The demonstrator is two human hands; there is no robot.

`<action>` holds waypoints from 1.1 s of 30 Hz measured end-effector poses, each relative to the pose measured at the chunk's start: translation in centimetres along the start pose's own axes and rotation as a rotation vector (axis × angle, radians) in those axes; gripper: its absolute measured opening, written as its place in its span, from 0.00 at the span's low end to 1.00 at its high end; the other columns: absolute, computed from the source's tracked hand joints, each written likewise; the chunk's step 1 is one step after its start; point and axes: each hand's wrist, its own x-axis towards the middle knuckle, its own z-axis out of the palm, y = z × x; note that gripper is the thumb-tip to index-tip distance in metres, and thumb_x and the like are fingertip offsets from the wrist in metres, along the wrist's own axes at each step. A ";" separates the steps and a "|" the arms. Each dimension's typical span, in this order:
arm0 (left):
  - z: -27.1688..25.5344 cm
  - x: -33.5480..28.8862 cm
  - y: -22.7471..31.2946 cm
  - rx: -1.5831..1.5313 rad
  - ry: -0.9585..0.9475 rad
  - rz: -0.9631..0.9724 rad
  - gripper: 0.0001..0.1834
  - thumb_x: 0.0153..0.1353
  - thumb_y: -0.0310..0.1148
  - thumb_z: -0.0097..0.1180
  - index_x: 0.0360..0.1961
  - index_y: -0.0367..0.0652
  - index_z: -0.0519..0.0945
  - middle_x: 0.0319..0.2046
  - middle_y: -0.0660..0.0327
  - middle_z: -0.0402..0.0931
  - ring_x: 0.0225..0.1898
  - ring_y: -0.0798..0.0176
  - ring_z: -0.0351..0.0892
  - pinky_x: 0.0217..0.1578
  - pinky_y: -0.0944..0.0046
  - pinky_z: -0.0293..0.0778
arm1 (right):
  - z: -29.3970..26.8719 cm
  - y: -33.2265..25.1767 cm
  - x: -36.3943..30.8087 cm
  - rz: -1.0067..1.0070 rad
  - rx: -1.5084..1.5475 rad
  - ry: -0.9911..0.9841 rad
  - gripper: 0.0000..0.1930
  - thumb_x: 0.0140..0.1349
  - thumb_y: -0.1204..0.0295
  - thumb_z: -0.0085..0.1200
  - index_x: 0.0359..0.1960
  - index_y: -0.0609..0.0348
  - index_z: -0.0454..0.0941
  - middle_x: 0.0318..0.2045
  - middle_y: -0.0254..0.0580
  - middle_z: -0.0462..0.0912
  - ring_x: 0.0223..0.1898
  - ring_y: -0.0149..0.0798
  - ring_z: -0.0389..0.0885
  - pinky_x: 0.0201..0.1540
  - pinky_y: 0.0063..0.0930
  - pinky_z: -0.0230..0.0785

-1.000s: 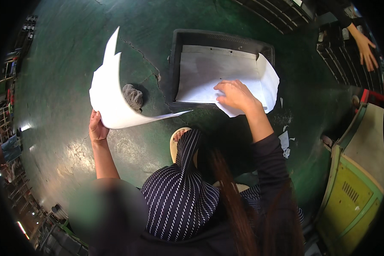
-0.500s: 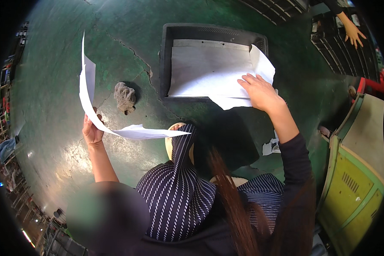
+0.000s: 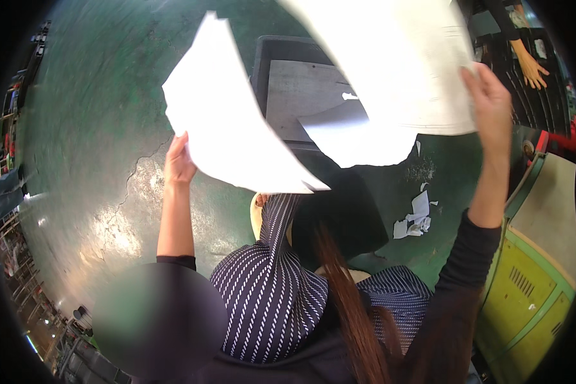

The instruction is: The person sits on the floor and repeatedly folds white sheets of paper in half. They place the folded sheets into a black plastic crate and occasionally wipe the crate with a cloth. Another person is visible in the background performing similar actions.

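Note:
My left hand point(image 3: 180, 161) is closed on the lower edge of white paper sheets point(image 3: 221, 115), held tilted over the floor with their lower tip before the black crate. To the right, my right hand point(image 3: 493, 105) pinches the edge of a large white sheet point(image 3: 409, 64), raised over the crate and glaring with light. Below this sheet, another curled piece of white paper point(image 3: 365, 141) hangs over the near rim of the black crate point(image 3: 260, 70). A greyish flat sheet point(image 3: 294, 96) lines the crate's bottom; much of the crate is hidden behind the papers.
Torn paper scraps point(image 3: 420, 208) lie on the green floor point(image 3: 102, 115) right of a dark box-like shape point(image 3: 342, 217). At the right stands a yellow-green cabinet point(image 3: 528, 281). Another person's hand point(image 3: 530, 67) reaches over black crates point(image 3: 525, 96) at the upper right.
My right hand has lifted a large sheet off the crate and moved right with it. My left hand's sheets have swung up and right, now hiding the grey lump on the floor.

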 end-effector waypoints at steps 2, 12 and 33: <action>3.8 0.7 -1.1 0.197 0.103 -0.017 0.21 0.57 0.30 0.52 0.52 0.37 0.67 0.47 0.55 0.72 0.49 0.59 0.72 0.49 0.60 0.70 | -1.1 0.1 -0.1 0.153 0.440 -0.004 0.10 0.61 0.70 0.49 0.39 0.64 0.75 0.32 0.35 0.80 0.33 0.23 0.76 0.37 0.17 0.68; 7.0 2.5 -1.7 0.193 0.003 -0.083 0.26 0.62 0.44 0.47 0.53 0.34 0.66 0.50 0.56 0.70 0.50 0.64 0.70 0.53 0.65 0.63 | 17.8 6.0 -6.5 0.453 0.723 -0.415 0.10 0.60 0.71 0.50 0.38 0.65 0.75 0.32 0.33 0.78 0.32 0.23 0.73 0.38 0.18 0.65; 4.2 0.4 2.2 0.414 0.068 0.040 0.19 0.55 0.25 0.55 0.49 0.38 0.69 0.43 0.57 0.75 0.43 0.64 0.75 0.47 0.64 0.72 | 6.2 1.0 -7.6 -0.240 -0.128 -0.106 0.07 0.60 0.71 0.49 0.35 0.56 0.79 0.29 0.38 0.81 0.31 0.36 0.80 0.34 0.24 0.70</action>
